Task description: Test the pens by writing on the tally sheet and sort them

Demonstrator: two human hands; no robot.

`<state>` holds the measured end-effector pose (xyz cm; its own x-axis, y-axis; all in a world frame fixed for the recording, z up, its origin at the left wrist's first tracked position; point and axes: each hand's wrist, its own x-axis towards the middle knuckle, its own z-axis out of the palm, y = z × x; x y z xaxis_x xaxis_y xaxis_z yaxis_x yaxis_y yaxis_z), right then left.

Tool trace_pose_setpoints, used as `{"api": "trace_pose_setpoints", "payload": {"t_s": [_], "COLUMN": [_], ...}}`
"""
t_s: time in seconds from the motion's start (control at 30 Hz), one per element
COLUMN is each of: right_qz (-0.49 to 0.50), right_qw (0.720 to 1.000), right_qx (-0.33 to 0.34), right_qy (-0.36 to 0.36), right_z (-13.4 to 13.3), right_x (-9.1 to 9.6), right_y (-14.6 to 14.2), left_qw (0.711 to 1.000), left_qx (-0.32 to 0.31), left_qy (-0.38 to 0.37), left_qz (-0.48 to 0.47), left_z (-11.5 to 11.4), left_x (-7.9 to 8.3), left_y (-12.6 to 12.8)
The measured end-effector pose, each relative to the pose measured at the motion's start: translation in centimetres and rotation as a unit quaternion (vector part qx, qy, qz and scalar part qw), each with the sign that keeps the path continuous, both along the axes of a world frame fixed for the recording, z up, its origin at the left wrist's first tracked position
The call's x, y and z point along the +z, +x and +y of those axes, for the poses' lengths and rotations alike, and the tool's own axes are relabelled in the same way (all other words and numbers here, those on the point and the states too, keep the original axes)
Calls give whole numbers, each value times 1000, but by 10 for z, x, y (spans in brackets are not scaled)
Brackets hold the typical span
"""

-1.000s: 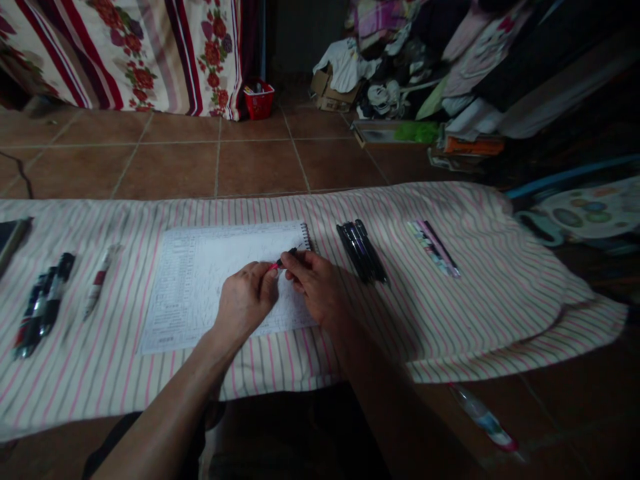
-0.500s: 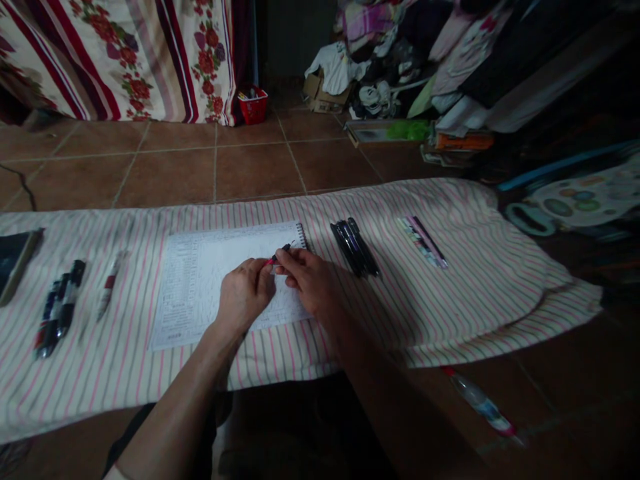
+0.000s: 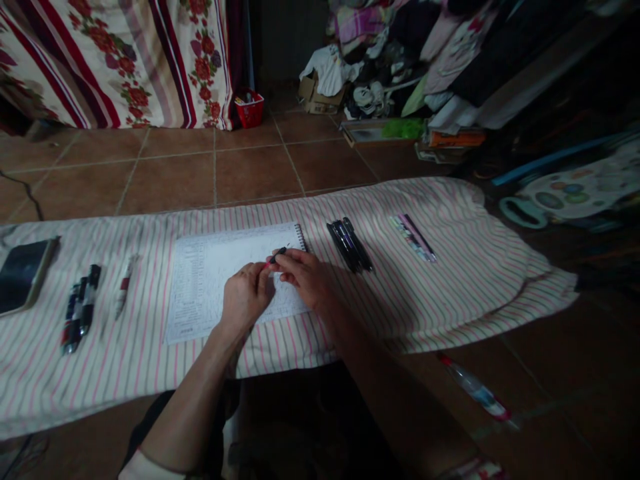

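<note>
Pen (image 3: 276,255), pink and black, sits just above the notebook (image 3: 210,280) at the centre of the head view. My left hand (image 3: 245,300) pinches its pink end from 7 o'clock; my right hand (image 3: 306,277) grasps the black end from 4 o'clock. I judge I'm working its cap or tip, which calls for a straight, steady pull. Black pens (image 3: 350,245) lie at 2 o'clock on the cloth (image 3: 450,287).

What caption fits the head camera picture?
Left hand and right hand hold a pen over a notebook on striped cloth.
</note>
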<state>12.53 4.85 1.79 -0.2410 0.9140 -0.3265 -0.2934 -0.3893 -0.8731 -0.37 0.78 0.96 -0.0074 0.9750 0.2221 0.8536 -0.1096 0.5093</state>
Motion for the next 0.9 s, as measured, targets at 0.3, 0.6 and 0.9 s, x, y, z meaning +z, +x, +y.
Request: {"api": "trace_pose_setpoints", "payload": {"t_s": [0.3,0.6,0.9], "right_qz": [-46,18,-26], "right_qw": [997,999,999], "right_qx": [-52,-11,-21], "right_qy": [-34,-50,-38], "right_z": [4,1,0], "right_x": [-6,0,-5], "right_y": [0,4,0], "left_qw": [1000,999,999], "left_qx": [-11,0,-19], "left_qy": [-29,-33,-27], "left_qz": [-3,-5,13], "left_z": [3,6,2], "left_x": [-3,0,-2], "left_y": [5,-1,-3]}}
